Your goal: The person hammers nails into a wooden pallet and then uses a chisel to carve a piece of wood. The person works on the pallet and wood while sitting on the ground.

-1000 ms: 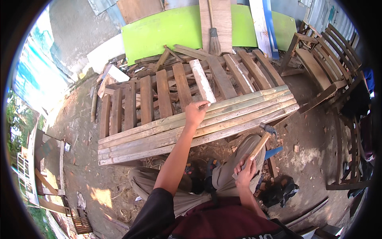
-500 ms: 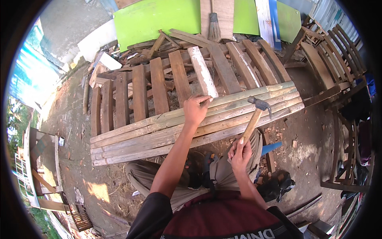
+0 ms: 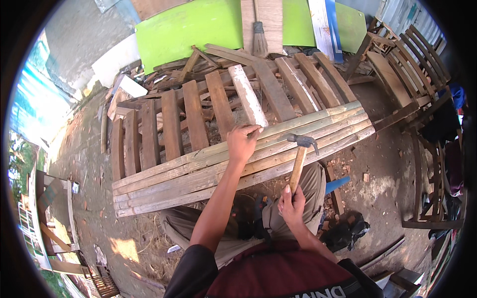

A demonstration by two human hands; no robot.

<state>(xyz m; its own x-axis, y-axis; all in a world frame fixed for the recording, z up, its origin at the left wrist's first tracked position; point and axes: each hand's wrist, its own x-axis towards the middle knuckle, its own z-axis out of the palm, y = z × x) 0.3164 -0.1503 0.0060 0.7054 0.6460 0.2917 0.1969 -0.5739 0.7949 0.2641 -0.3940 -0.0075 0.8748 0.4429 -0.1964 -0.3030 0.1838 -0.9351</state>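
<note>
My right hand [image 3: 292, 206] grips a claw hammer [image 3: 298, 169] by its wooden handle; the dark head hangs over the bamboo strips, right of my left hand. My left hand [image 3: 241, 143] rests on the far bamboo strips, thumb and fingers pinched together beside the near end of a white-painted slat [image 3: 247, 94]. What it pinches is too small to make out. The bamboo strips [image 3: 169, 185] lie side by side across the near ends of several brown wooden slats [image 3: 171, 124], which stretch away from me.
Scrap wood [image 3: 189, 64] piles up behind the slats, below a green panel [image 3: 194, 32]. A broom [image 3: 259, 39] leans there. Wooden chair-like frames [image 3: 412, 64] stand at the right. A blue blade-like piece [image 3: 338, 184] and a black plastic bag [image 3: 348, 231] lie near my right leg.
The hammer and my right hand have moved a little left and nearer to me. My left hand keeps its place by the white slat. The whole view has shifted slightly.
</note>
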